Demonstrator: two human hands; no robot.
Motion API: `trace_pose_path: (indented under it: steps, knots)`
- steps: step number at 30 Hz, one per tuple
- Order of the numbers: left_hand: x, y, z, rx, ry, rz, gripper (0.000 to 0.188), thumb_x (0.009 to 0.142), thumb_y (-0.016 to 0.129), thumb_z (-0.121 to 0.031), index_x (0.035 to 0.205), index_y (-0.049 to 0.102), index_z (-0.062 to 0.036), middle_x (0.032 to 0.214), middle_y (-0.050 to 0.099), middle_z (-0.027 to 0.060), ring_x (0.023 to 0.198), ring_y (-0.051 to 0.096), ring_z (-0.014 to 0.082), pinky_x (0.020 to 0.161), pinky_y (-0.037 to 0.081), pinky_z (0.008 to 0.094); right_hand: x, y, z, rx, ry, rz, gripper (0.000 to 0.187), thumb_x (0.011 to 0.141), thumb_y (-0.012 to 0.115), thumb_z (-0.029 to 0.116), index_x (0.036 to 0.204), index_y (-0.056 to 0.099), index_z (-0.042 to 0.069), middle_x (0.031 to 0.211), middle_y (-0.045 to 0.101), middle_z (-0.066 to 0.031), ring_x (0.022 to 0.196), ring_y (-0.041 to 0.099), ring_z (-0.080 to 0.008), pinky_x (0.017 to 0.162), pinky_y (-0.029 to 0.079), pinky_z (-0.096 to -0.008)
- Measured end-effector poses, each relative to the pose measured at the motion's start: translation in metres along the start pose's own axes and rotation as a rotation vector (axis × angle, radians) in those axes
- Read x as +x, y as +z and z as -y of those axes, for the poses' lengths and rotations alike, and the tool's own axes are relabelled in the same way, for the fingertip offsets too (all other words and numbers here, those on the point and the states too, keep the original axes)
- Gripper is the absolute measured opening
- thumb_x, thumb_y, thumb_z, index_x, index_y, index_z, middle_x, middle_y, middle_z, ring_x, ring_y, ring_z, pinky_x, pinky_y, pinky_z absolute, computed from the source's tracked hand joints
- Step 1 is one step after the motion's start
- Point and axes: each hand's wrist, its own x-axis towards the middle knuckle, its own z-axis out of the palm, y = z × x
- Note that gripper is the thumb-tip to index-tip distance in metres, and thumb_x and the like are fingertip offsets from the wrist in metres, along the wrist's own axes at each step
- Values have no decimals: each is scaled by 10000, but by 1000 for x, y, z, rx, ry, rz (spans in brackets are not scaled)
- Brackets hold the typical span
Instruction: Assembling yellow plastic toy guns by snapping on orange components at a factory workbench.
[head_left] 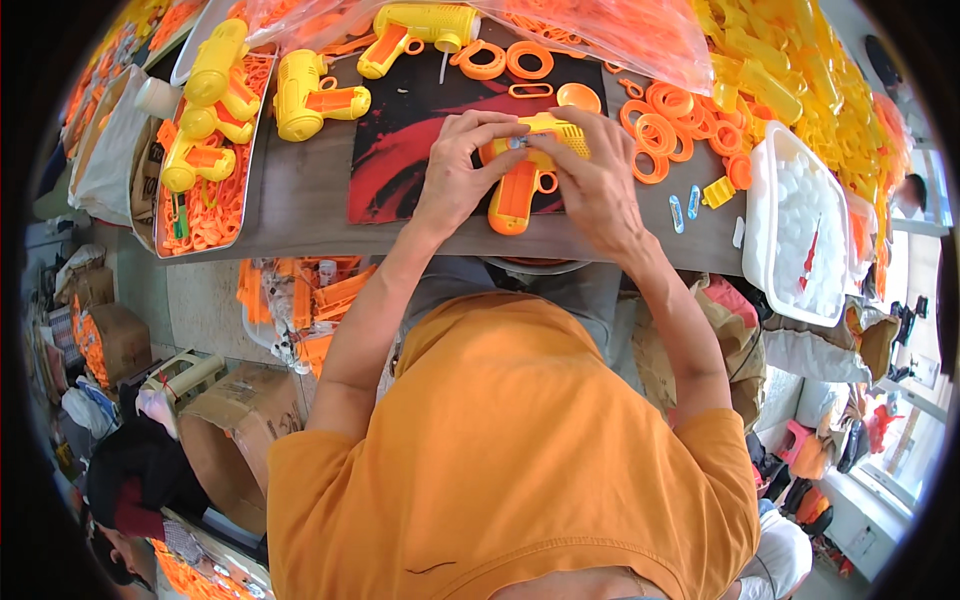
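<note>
A yellow-and-orange toy gun (513,199) lies on the dark mat in front of me, its orange grip pointing toward my body. My left hand (468,168) is closed at its left side, thumb and forefinger pinching a small blue piece (518,142) that looks like a sticker, held against the yellow body. My right hand (603,190) closes round the gun's right side, with the thumb reaching to the same blue piece. The fingers partly cover the gun's upper part. Two similar blue pieces (677,214) rest on the table to the right.
Yellow toy guns (300,97) stand at the far left, beside a tray (247,190) of orange parts. Orange rings (656,134) lie at the right, before heaped yellow shells (775,90). A white tub (756,255) of whitish round pieces sits at the right edge.
</note>
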Motion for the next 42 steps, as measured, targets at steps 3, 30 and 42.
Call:
trace_pose_path:
  steps: [3, 30, 42]
  knots:
    - [1, 4, -1, -36, 22, -13, 288, 762, 756, -172, 1036, 713, -91, 1045, 648, 30, 969, 543, 212, 891, 446, 328, -3, 3, 1, -22, 31, -23, 425, 724, 620, -25, 1117, 664, 130, 1246, 525, -76, 1158, 474, -285, 988, 323, -428]
    - [-3, 10, -6, 308, 329, -132, 212, 754, 717, -89, 958, 700, -143, 1047, 592, 16, 936, 562, 230, 775, 512, 331, -6, 3, -29, 440, 164, 24, 346, 899, 551, 73, 1242, 588, 51, 1269, 543, -107, 1189, 479, -274, 1009, 384, -359]
    - [-1, 8, -7, 319, 320, -106, 201, 745, 724, -107, 943, 696, -131, 1044, 593, 2, 924, 561, 224, 753, 513, 325, 31, 0, -53, 772, 533, 320, 511, 867, 681, 309, 1228, 552, -28, 1169, 613, -98, 1066, 586, -171, 933, 454, -294]
